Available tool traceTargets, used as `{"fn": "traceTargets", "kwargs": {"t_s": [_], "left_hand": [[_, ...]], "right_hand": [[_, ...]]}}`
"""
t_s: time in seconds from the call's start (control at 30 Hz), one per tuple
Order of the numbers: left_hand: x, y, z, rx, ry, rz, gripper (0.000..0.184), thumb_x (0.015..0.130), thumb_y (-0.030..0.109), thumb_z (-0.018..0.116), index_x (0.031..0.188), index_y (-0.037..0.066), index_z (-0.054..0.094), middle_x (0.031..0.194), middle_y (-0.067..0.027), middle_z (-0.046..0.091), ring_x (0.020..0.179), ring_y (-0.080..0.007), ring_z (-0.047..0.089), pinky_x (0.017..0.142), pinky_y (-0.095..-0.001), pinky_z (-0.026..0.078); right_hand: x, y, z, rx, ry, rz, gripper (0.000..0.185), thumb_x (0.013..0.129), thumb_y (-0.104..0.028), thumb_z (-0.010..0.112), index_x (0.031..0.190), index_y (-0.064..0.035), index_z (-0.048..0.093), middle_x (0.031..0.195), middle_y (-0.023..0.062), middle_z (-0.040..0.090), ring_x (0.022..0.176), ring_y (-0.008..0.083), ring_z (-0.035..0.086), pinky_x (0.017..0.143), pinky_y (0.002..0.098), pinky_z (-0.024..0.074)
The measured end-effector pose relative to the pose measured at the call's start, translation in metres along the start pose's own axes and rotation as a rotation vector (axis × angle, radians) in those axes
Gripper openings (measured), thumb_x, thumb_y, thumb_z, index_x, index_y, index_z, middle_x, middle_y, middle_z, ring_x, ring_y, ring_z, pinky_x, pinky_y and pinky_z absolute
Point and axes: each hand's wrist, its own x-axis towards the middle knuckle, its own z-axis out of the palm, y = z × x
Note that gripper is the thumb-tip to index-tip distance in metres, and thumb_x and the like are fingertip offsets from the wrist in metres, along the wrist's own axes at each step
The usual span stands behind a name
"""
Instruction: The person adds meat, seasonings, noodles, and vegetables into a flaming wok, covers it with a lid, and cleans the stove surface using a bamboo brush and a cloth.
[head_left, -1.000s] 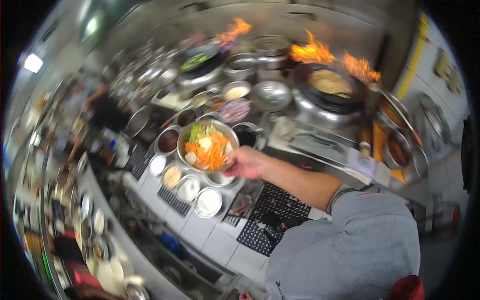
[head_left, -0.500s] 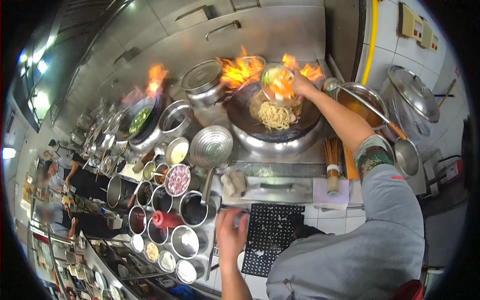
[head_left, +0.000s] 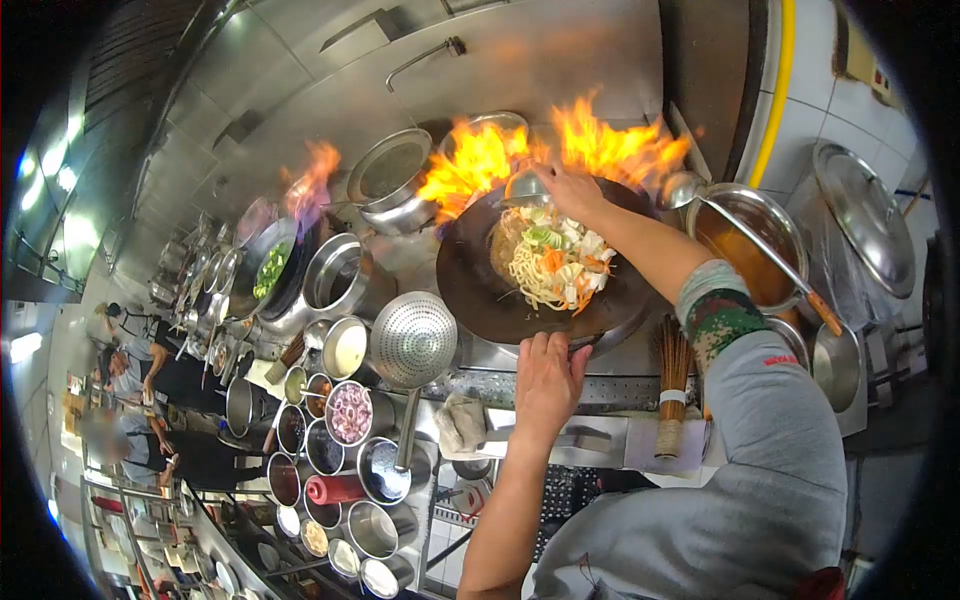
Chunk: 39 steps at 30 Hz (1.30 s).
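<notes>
My right hand (head_left: 570,193) grips a metal bowl (head_left: 527,187), tipped over the far side of a large dark wok (head_left: 470,260). Noodles (head_left: 537,272) lie in the wok with cabbage and carrot pieces (head_left: 575,262) on and beside them. At the wok's near rim is my left hand (head_left: 549,380), its fingers pointing forward and its thumb spread to the right; what lies under the fingers is hidden. Tall flames (head_left: 610,145) rise behind the wok, close to my right hand.
A perforated ladle (head_left: 413,338) lies left of the wok, near a bowl of sliced onion (head_left: 350,413) and a red bottle (head_left: 335,488). At the right are a bamboo brush (head_left: 672,385) and a pot (head_left: 745,235) with a long ladle. People (head_left: 140,375) stand far left.
The vegetables have gone from the bowl into the wok. My left hand has moved forward and right to the wok's near rim. The flames have grown.
</notes>
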Motion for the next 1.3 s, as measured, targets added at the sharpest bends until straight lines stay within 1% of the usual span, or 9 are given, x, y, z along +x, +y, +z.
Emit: {"fn": "traceTargets", "kwargs": {"t_s": [0.17,0.33,0.5,0.8,0.93,1.07,1.17,1.2,1.3], "left_hand": [[0.003,0.0,-0.001,-0.008,-0.024,-0.011,0.022,0.088,0.015,0.07,0.089,0.0,0.054,0.083,-0.0177,0.055,0.08,-0.0377,0.05,0.074,-0.0465,0.041],[-0.001,0.009,-0.005,-0.064,-0.006,-0.025,0.023,0.088,0.015,0.071,0.088,0.0,0.054,0.083,-0.0177,0.054,0.08,-0.038,0.05,0.074,-0.0471,0.041],[-0.002,0.004,0.001,-0.064,0.043,-0.029,0.023,0.087,0.016,0.071,0.09,-0.001,0.055,0.085,-0.0182,0.055,0.082,-0.0392,0.05,0.075,-0.0474,0.042],[-0.003,0.007,0.001,-0.062,-0.001,-0.076,0.025,0.086,0.017,0.072,0.092,-0.001,0.057,0.088,-0.0187,0.056,0.084,-0.0383,0.051,0.077,-0.0464,0.043],[0.0,0.004,0.0,-0.052,-0.019,-0.095,0.024,0.086,0.017,0.072,0.093,-0.002,0.057,0.088,-0.0191,0.056,0.086,-0.0384,0.052,0.078,-0.0461,0.044],[0.0,0.003,-0.001,-0.095,0.002,-0.101,0.024,0.086,0.018,0.071,0.092,-0.001,0.058,0.089,-0.0191,0.056,0.088,-0.0391,0.053,0.078,-0.0468,0.044],[0.0,0.001,-0.001,-0.103,0.028,-0.088,0.024,0.085,0.019,0.072,0.092,0.0,0.058,0.091,-0.0192,0.056,0.089,-0.0391,0.054,0.077,-0.0473,0.045],[-0.002,0.001,-0.002,-0.075,0.024,-0.105,0.027,0.083,0.021,0.073,0.096,0.001,0.06,0.094,-0.0183,0.057,0.091,-0.0382,0.055,0.079,-0.0474,0.046],[-0.018,0.001,-0.02,-0.116,0.135,-0.082,0.051,0.074,0.026,0.078,0.115,0.002,0.059,0.112,-0.0193,0.056,0.107,-0.0385,0.054,0.091,-0.0478,0.045]], "right_hand": [[0.002,0.014,-0.012,-0.031,-0.072,-0.24,0.06,0.094,-0.006,0.045,0.15,-0.0215,0.032,0.147,0.0239,0.037,0.097,0.0372,0.068,0.081,0.0465,0.0576],[-0.004,-0.001,-0.018,-0.009,0.012,-0.116,0.064,0.092,0.0,0.044,0.151,-0.0227,0.032,0.144,0.0196,0.042,0.1,0.0372,0.066,0.088,0.0482,0.0552],[-0.01,-0.004,-0.034,0.069,0.117,0.001,0.071,0.087,0.007,0.047,0.151,-0.0188,0.03,0.14,0.027,0.042,0.089,0.0375,0.068,0.079,0.0482,0.0574],[0.037,0.012,0.025,0.022,0.151,-0.016,0.064,0.089,-0.006,0.052,0.149,-0.0196,0.034,0.136,0.0249,0.046,0.089,0.042,0.067,0.081,0.0487,0.0573],[0.016,-0.007,0.026,-0.126,-0.018,-0.411,0.064,0.09,0.0,0.049,0.149,-0.0218,0.035,0.137,0.0216,0.046,0.1,0.037,0.065,0.084,0.0469,0.057],[0.001,-0.005,-0.021,0.015,0.156,-0.18,0.057,0.093,-0.001,0.042,0.146,-0.0198,0.04,0.129,0.019,0.05,0.098,0.0364,0.066,0.083,0.0487,0.0546],[0.006,0.029,0.005,-0.012,0.143,-0.311,0.052,0.097,-0.01,0.04,0.148,-0.016,0.033,0.124,0.022,0.055,0.095,0.0416,0.065,0.083,0.0465,0.0531],[0.004,0.026,-0.002,0.462,0.103,-0.053,0.047,0.104,-0.028,0.038,0.148,-0.0103,0.034,0.124,0.0243,0.059,0.101,0.0426,0.064,0.088,0.0453,0.0509],[0.023,0.058,0.001,0.755,0.149,0.107,0.045,0.1,-0.024,0.044,0.141,-0.0078,0.041,0.122,0.02,0.06,0.101,0.0362,0.064,0.085,0.0417,0.0539]]}}
